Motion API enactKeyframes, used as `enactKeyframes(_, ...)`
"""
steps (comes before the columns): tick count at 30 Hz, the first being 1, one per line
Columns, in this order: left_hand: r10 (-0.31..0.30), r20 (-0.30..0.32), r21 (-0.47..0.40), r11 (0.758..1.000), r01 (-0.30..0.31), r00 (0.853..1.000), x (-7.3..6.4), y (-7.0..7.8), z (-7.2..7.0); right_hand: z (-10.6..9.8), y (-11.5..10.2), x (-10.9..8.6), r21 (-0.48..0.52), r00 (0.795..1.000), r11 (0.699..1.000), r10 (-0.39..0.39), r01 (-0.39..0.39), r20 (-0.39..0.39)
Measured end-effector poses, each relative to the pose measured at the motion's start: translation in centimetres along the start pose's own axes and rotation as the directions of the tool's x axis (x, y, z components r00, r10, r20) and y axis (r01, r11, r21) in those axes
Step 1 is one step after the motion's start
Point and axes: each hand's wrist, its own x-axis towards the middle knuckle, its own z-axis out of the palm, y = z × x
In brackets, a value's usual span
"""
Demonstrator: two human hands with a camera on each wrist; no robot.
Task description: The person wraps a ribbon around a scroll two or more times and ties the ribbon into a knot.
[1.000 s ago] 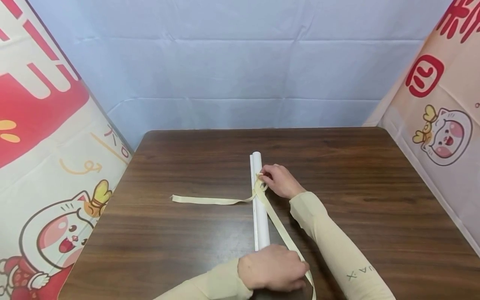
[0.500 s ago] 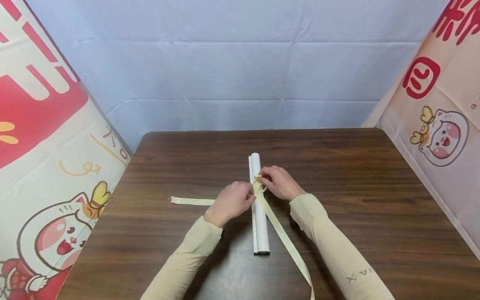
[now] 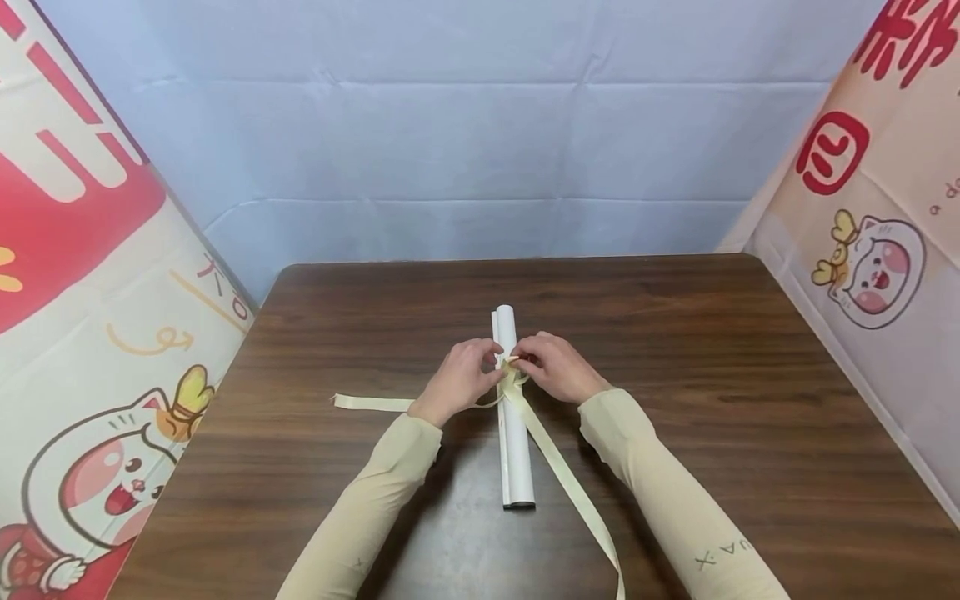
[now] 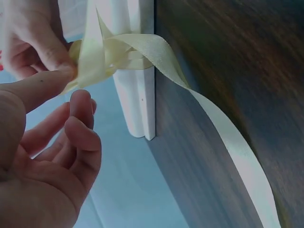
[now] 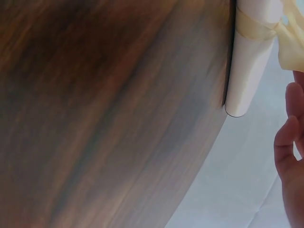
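Note:
A long white roll (image 3: 517,454), with a narrow ridge along its left side, lies lengthwise on the brown table. Pale yellow ribbon (image 3: 564,467) circles its middle, as the right wrist view shows, and forms a loop over it. One ribbon tail (image 4: 232,137) runs left; the other trails toward the near edge. My right hand (image 3: 558,365) pinches the loop on the roll's right side. Opposite it, my left hand (image 3: 461,379) reaches in from the left. Its thumb and bent fingers (image 4: 81,135) stand apart beside the ribbon; whether the thumb touches it, I cannot tell.
The dark wood-grain table (image 3: 337,333) has a pale blue cloth backdrop (image 3: 465,142) behind it. Printed panels with cartoon cats stand at the left (image 3: 90,417) and right (image 3: 877,267).
My left hand has left the near end of the roll and the near ribbon tail, moving up and forward to the loop. My right hand stays at the loop, pinching it throughout.

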Motion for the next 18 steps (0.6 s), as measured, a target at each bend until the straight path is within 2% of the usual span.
enactKeyframes(9, 0.032, -0.038, 0.045, 0.999, -0.030, 0.999, 0.47, 0.10, 0.58, -0.01, -0.11, 0.01, -0.013, 1.000, 1.000, -0.009, 0.010, 0.005)
enactKeyframes(18, 0.047, -0.046, 0.059, 0.997, -0.044, 0.998, 0.58, 0.02, 0.83, 0.03, -0.13, -0.22, 0.012, 1.000, 1.000, -0.003, 0.003, -0.017)
